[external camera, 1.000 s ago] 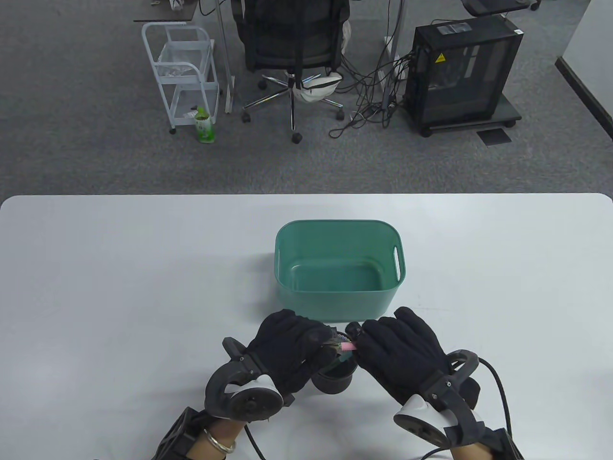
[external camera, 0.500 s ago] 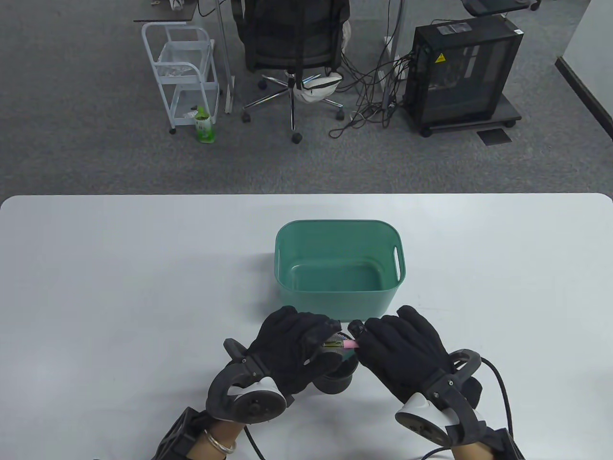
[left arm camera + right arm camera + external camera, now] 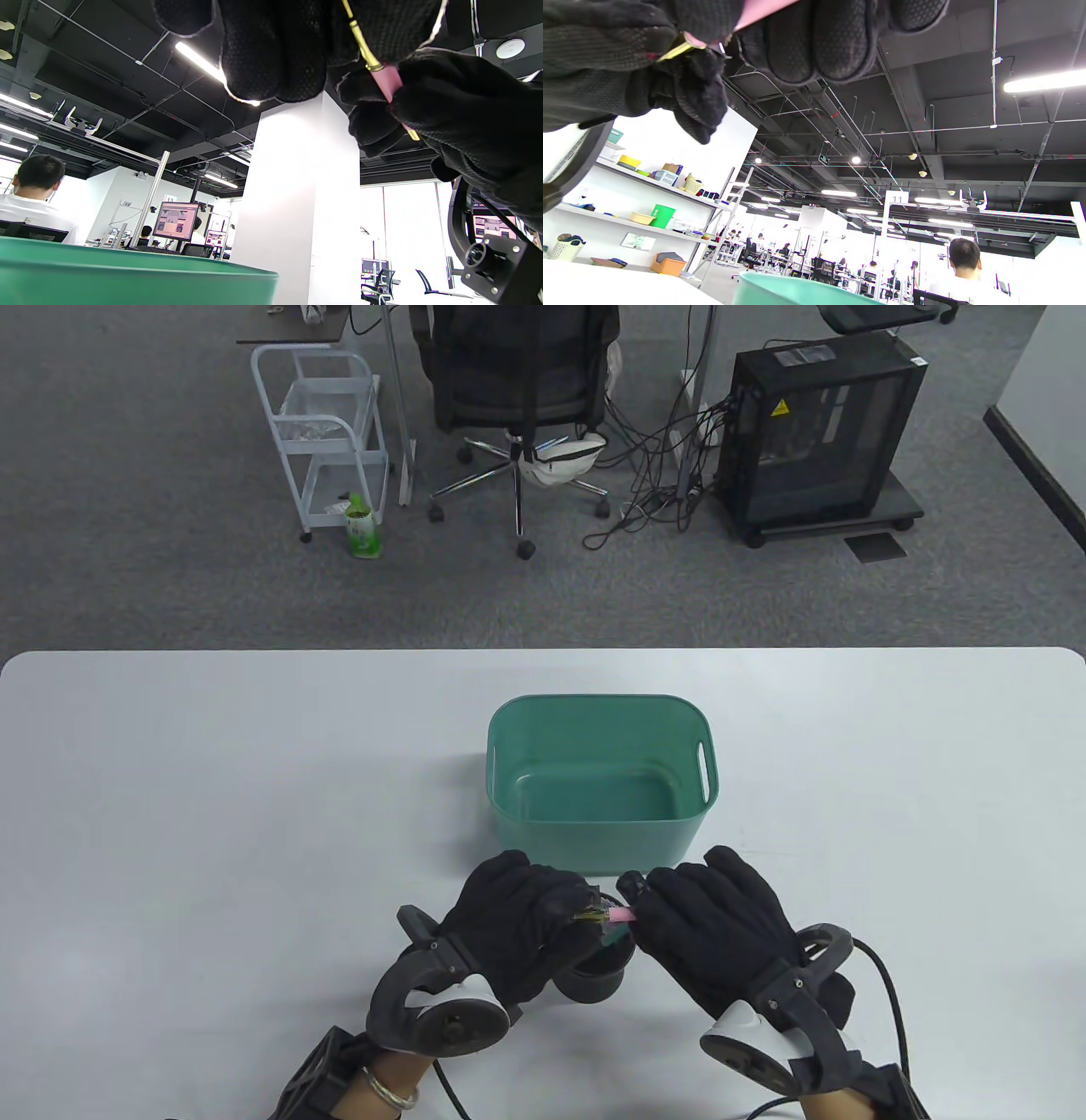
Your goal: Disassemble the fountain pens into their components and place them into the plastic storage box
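pink pen (image 3: 619, 914) held betw both hands above black cup (image 3: 598, 971), just in front of green box (image 3: 501, 763) | left hand (image 3: 517, 925) pinches gold end, right hand (image 3: 713, 925) grips pink barrel | step: we pull/twist 1st pen apart, box looks empty | next: we need opposed twist, firm grip, then drop parts in box

Most of the pink fountain pen (image 3: 618, 914) is covered by the gloved fingers of the left hand (image 3: 517, 925) and the right hand (image 3: 713, 929), so that only a short pink stretch and a gold part are seen, and which of its pieces are still joined cannot be told. The black pen holder (image 3: 598, 976) beneath the hands is largely hidden, and its contents cannot be made out. In both wrist views the green storage box (image 3: 127, 275) is cut off by the bottom edge and its inside is not seen.
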